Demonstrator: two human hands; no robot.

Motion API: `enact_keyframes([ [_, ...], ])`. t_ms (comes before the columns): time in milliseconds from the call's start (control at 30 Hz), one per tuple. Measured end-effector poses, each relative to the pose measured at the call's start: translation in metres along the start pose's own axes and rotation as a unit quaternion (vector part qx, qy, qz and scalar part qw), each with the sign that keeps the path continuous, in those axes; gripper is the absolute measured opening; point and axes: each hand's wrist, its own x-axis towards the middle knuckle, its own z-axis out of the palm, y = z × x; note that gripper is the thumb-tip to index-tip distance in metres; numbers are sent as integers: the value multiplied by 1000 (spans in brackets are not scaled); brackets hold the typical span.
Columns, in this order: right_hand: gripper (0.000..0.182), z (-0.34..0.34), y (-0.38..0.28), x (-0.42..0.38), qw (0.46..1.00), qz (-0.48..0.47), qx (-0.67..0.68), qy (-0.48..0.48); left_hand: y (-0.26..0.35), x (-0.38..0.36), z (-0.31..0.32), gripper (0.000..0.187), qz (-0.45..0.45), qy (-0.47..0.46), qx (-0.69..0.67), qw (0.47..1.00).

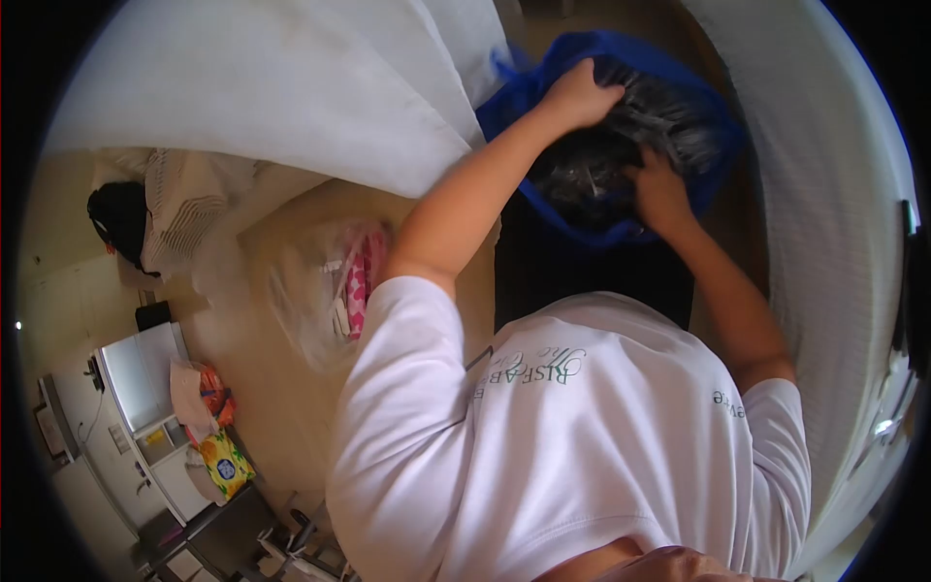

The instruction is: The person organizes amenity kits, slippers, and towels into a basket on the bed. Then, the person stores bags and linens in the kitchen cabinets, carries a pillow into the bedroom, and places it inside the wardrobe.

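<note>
A blue bag (720,136) stands with its mouth wide, full of dark stuff in crinkled clear plastic (693,136). My left hand (582,97) reaches over the bag's left side and is closed on the plastic, its thumb pointing right. Lower on the right, my right hand (664,194) is at the near side of the contents. Its finger and thumb are stretched apart against the plastic. Its remaining fingers are partly hidden in the bag.
White fabric (291,78) hangs at upper left, and a white padded surface (824,194) runs along the right. A clear plastic bag with pink patterned cloth (359,281) lies on the floor. Farther left are a yellow-green package (226,464), an orange bag (217,396) and a white cabinet (144,373).
</note>
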Motion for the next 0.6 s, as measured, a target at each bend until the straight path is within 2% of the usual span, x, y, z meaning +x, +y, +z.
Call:
enact_keyframes([
  [33, 34, -1, 7, 3, 1000, 8, 25, -11, -3, -26, -4, 36, 105, 82, -67, 989],
  [100, 39, 0, 10, 5, 998, 21, 56, -24, 10, -72, -23, 16, 163, 77, -44, 983],
  [167, 45, -2, 12, 11, 998, 27, 62, -13, 12, -112, -17, 11, 179, -2, -105, 978],
  [233, 48, -2, 12, 15, 998, 19, 62, -17, -16, -135, 11, 9, 162, -118, 78, 977],
  [333, 50, -8, 9, 13, 997, 8, 72, -24, -62, -160, 27, 14, 300, 15, 293, 907],
  [433, 47, -12, 8, 7, 996, 6, 81, -28, -57, -179, 15, 20, 303, 37, 386, 870],
  [533, 40, -34, -10, -4, 998, -34, 50, -7, -48, -177, -1, 19, 220, -67, 396, 889],
  [567, 37, -45, -22, -8, 998, -51, 34, 2, -47, -176, -4, 18, 223, -76, 387, 891],
  [600, 36, -57, -34, -8, 995, -51, 84, 2, -46, -173, -6, 17, 226, -86, 378, 894],
])
